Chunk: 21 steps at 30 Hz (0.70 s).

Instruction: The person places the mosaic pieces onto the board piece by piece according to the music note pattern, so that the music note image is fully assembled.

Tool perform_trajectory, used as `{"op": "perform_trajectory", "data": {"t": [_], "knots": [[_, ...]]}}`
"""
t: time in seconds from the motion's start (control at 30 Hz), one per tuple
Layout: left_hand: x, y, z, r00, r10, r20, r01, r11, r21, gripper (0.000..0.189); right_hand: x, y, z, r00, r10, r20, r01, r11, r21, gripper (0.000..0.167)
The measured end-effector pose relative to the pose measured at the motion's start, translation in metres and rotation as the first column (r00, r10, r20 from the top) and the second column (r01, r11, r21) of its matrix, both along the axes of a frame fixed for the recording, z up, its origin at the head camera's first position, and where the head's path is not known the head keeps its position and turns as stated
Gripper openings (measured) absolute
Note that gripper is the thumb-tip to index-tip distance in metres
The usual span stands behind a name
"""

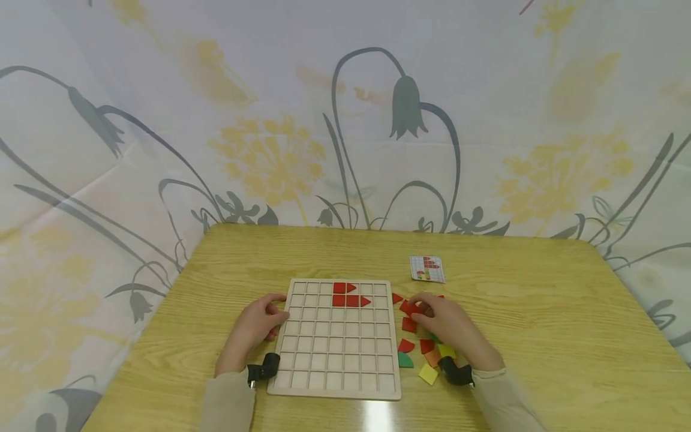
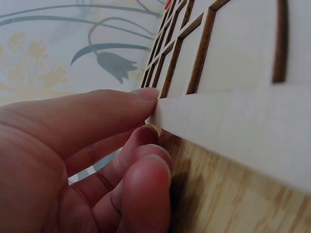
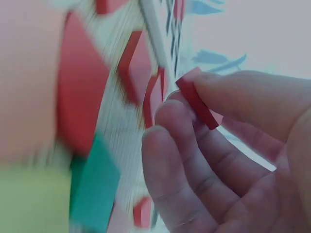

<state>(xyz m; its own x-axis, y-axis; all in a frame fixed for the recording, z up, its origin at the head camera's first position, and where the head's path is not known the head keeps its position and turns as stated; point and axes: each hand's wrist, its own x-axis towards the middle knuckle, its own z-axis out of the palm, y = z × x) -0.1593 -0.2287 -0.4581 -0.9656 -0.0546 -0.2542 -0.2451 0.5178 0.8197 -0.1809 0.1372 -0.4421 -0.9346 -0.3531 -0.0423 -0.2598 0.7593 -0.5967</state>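
Note:
A light wooden grid board (image 1: 321, 345) lies on the table, with red squares (image 1: 339, 288) and red pointed tiles (image 1: 365, 302) set in its two uppermost rows. My left hand (image 1: 256, 321) is at the board's left edge. In the left wrist view its thumb tip touches the rim, while the other fingers bend loosely beside it, low over the table. To the right of the board, my right hand (image 1: 448, 321) is over a spread of loose tiles. Between thumb and fingers it pinches a red tile (image 3: 199, 99), seen tilted in the right wrist view with straight edges.
Loose tiles lie along the board's right side: a green quarter-round tile (image 1: 405, 360), a yellow square (image 1: 429, 374), an orange tile (image 1: 432, 358) and several red ones. Behind them is a small printed card (image 1: 427, 269) with a coloured pattern. A flowered cloth (image 1: 345, 120) hangs behind the table.

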Motion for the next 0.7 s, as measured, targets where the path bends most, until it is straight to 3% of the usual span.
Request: {"op": "perform_trajectory", "data": {"t": [0.4, 0.57, 0.7], "knots": [[0.0, 0.001, 0.001, 1.0, 0.003, -0.003, -0.003, 1.0, 0.001, 0.039, -0.006, -0.052, 0.0, 0.991, -0.108, 0.079, 0.121, 0.975, -0.186, 0.008], [0.001, 0.0, 0.0, 1.0, 0.007, -0.008, -0.007, 1.0, 0.014, 0.04, -0.011, -0.073, -0.003, 0.991, -0.061, 0.118, 0.089, 0.966, -0.244, 0.009], [0.001, -0.001, 0.0, 1.0, 0.012, -0.008, -0.012, 1.0, 0.025, 0.04, -0.015, -0.089, -0.003, 0.995, -0.012, 0.095, 0.035, 0.968, -0.247, 0.01]]}}
